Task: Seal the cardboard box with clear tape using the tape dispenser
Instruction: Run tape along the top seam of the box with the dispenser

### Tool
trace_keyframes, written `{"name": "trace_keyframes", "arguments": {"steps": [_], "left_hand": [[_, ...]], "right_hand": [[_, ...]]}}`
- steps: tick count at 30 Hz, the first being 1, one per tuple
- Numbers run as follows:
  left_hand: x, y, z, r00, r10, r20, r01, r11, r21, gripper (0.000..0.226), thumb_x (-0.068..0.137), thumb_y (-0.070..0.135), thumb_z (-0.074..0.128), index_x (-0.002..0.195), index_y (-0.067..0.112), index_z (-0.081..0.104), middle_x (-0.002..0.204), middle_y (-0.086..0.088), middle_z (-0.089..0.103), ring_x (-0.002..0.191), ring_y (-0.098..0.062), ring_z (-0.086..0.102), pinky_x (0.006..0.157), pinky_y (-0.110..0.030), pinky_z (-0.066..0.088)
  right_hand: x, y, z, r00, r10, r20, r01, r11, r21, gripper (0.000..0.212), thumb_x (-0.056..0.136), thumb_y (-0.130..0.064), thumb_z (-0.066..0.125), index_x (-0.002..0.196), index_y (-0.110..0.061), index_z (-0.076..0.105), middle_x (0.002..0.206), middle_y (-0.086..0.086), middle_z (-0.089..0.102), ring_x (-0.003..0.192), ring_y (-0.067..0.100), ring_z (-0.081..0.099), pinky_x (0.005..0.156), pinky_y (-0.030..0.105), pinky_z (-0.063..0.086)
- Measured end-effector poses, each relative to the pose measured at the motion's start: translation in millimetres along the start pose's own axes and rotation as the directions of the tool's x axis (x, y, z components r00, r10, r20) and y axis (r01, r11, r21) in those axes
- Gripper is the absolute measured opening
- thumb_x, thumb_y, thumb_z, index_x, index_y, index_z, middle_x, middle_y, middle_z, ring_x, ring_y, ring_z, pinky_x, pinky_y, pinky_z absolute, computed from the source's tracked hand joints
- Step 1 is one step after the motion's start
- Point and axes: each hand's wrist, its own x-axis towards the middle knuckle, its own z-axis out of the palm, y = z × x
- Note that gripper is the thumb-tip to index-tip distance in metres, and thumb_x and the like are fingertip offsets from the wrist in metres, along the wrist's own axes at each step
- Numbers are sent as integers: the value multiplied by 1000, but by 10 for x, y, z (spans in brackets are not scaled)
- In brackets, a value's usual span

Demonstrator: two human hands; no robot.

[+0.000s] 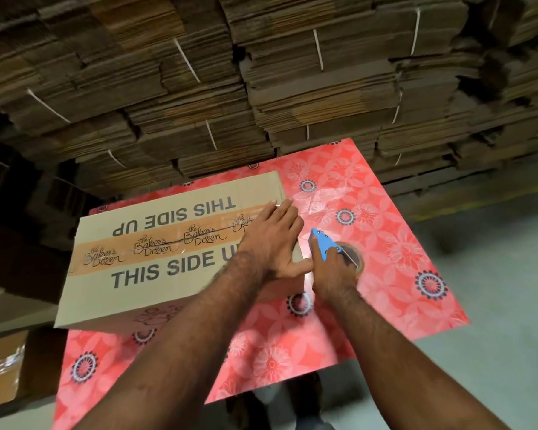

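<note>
Stacks of flattened cartons (261, 88), tied in bundles, fill the far side of the scene. In front of them stands a tabletop (370, 212) under a red flowered cover.

The cardboard box (156, 274) sits on the left part of the tabletop, its near-left corner overhanging the edge. Its top flaps are shut, and a printed orange strip (156, 243) runs along the centre seam from left to right; a glossy sheen on it suggests clear tape already laid there, though this cannot be confirmed.

The left hand (274, 240) lies flat, fingers straight, pressing the right end of the box top. The right hand (333, 271) is curled around the blue tape dispenser (323, 246), just beside the box's right edge, with the tape roll (354, 259) partly hidden behind it.

Judgement: the seam run is at its finish on the right side. The next move calls for a cut at the blade, then smoothing the tail down the box's right side.
</note>
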Motion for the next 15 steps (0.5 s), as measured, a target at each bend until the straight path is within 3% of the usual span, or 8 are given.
{"name": "trace_keyframes", "arguments": {"steps": [4, 6, 9, 10, 12, 14, 15], "left_hand": [[141, -5, -82, 992, 19, 126, -16, 1000, -18, 100, 73, 76, 13, 126, 4, 57, 136, -17, 55, 144, -32, 28, 120, -49, 16], [140, -54, -85, 991, 17, 132, 4, 987, -161, 101, 78, 76, 12, 142, 5, 45, 151, -15, 43, 149, -28, 20, 122, -48, 13], [-58, -98, -24, 994, -113, 9, 103, 869, -484, 86, 88, 63, 24, 158, 12, 15, 166, -7, 10, 153, -17, 5, 124, -43, 6], [-156, -103, -19, 985, -170, -10, 136, 822, -552, 84, 88, 58, 24, 158, 13, 12, 166, -6, 7, 153, -16, 3, 125, -41, 4], [-358, -125, -12, 971, -238, -4, 185, 766, -616, 84, 84, 52, 19, 158, 12, 12, 166, -6, 7, 153, -17, 4, 124, -37, 1], [-521, -164, 19, 964, -266, -16, 201, 767, -610, 85, 82, 49, 14, 157, 8, 14, 165, -8, 7, 153, -18, 4, 124, -34, -2], [-581, -180, 35, 963, -268, -26, 200, 777, -596, 85, 83, 49, 14, 157, 7, 14, 165, -9, 7, 153, -18, 3, 124, -33, -3]], "right_hand": [[-78, 46, -73, 993, -85, 78, 76, 992, 101, 96, 80, -16, 60, 158, -29, 4, 134, 13, 49, 117, 31, 54, 88, 40, 49], [-56, 86, -192, 995, -94, 38, 90, 991, 99, 79, 80, -20, 56, 153, -23, 27, 126, 14, 58, 111, 33, 57, 90, 38, 49], [-2, 79, -481, 994, 47, -102, -27, 982, 187, 41, 87, -29, 50, 125, -16, 59, 110, 15, 63, 102, 35, 62, 85, 39, 49], [-7, 45, -600, 983, 89, -158, -30, 939, 343, 41, 88, -30, 46, 122, -14, 62, 113, 14, 64, 105, 34, 61, 86, 39, 48], [-18, -74, -806, 959, 132, -251, 78, 728, 681, 45, 90, -28, 41, 126, -11, 63, 125, 12, 63, 117, 28, 58, 99, 35, 43], [-36, -264, -1006, 961, 119, -250, 158, 503, 849, 42, 99, -21, 43, 137, -10, 56, 139, 6, 57, 130, 19, 50, 112, 31, 35], [-47, -364, -1078, 967, 85, -240, 176, 456, 872, 41, 102, -18, 43, 141, -11, 52, 144, 3, 52, 133, 16, 46, 115, 31, 32]]}}
